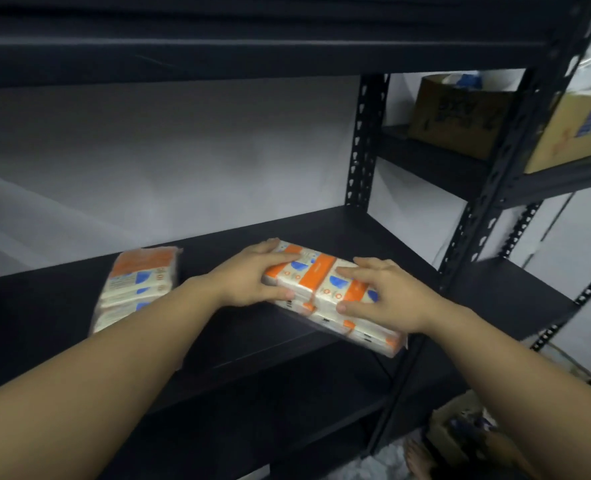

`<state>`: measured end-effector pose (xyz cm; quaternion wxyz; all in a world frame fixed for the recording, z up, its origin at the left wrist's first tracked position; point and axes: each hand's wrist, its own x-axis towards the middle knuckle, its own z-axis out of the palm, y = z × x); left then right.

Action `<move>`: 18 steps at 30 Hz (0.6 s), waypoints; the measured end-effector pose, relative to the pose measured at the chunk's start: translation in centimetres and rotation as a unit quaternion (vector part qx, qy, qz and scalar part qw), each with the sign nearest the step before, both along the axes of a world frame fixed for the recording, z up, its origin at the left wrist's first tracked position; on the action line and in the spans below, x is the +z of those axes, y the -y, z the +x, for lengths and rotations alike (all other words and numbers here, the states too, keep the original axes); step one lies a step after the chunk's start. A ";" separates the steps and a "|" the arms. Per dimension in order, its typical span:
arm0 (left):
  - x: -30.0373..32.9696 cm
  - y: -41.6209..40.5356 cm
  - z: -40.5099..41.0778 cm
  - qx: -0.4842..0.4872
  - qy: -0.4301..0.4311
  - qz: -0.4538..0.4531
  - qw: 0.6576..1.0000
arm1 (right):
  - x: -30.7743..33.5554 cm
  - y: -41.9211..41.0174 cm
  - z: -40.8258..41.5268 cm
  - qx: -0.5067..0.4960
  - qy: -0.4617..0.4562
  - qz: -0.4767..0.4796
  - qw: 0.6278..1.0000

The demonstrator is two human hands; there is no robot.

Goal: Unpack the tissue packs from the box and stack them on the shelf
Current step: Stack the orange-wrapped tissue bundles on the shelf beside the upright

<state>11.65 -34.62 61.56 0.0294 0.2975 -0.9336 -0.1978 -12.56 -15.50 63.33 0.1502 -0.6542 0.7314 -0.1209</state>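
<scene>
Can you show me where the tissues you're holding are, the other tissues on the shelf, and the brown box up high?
held tissue pack [321,271]: head view, on its orange band.
other tissue pack [138,289]: head view, middle of its top.
brown box [456,116]: head view, on its front side.

Two cartons [460,116] [578,129] on the neighbouring rack [436,161] at upper right, against a white wall [183,150].

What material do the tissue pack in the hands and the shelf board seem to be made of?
Tissue pack: apparently thin glossy plastic film, printed orange and blue; it shows soft sheen and wrinkles. Shelf board: matte black, smooth, likely painted metal or laminate; the look leaves it open.
</scene>
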 end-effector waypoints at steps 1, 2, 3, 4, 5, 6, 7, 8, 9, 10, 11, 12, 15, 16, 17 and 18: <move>0.0 0.2 -0.1 -0.002 0.000 0.000 1.000 | -0.2 -0.7 0.0 -0.006 -0.014 0.006 1.000; -0.1 0.4 -0.1 -0.007 -0.003 0.000 1.000 | -0.5 -1.4 0.1 -0.010 -0.032 0.009 0.999; -0.1 0.6 -0.1 -0.012 -0.005 0.001 1.000 | -0.7 -1.9 0.2 -0.011 -0.045 0.011 0.999; -0.1 0.7 0.0 -0.017 -0.006 0.005 1.000 | -0.8 -2.2 0.3 -0.013 -0.052 0.011 0.999; -0.1 0.9 0.1 -0.021 -0.009 0.012 1.000 | -0.9 -2.4 0.5 -0.014 -0.056 0.008 0.998; 0.0 1.0 0.1 -0.024 -0.015 0.018 0.999 | -1.0 -2.4 0.5 -0.013 -0.059 0.001 0.998; 0.0 1.1 0.2 -0.025 -0.024 0.023 0.999 | -1.0 -2.3 0.5 -0.010 -0.061 -0.008 0.998; 0.1 1.1 0.2 -0.025 -0.034 0.025 0.999 | -0.9 -2.2 0.5 -0.007 -0.062 -0.013 0.998; 0.1 1.1 0.3 -0.024 -0.042 0.023 0.999 | -0.8 -2.0 0.6 -0.006 -0.062 -0.013 0.998; 0.2 1.1 0.3 -0.022 -0.048 0.018 0.998 | -0.6 -1.8 0.6 -0.007 -0.061 -0.012 0.998; 0.2 1.2 0.4 -0.020 -0.054 0.011 0.998 | -0.4 -1.6 0.6 -0.010 -0.061 -0.012 0.998; 0.1 1.3 0.4 -0.017 -0.057 0.004 0.998 | -0.3 -1.5 0.7 -0.013 -0.059 -0.015 0.998; 0.1 1.8 0.6 0.009 -0.065 0.002 0.998 | 0.0 -1.0 0.9 -0.030 -0.056 -0.024 0.998; 0.2 1.9 0.6 0.025 -0.068 0.006 0.997 | 0.0 -0.9 0.9 -0.040 -0.059 -0.025 0.997; 0.2 2.1 0.6 0.042 -0.069 0.009 0.997 | -0.1 -0.8 0.8 -0.052 -0.066 -0.027 0.996; 0.2 2.3 0.6 0.052 -0.070 0.007 0.996 | -0.2 -0.8 0.6 -0.067 -0.073 -0.030 0.995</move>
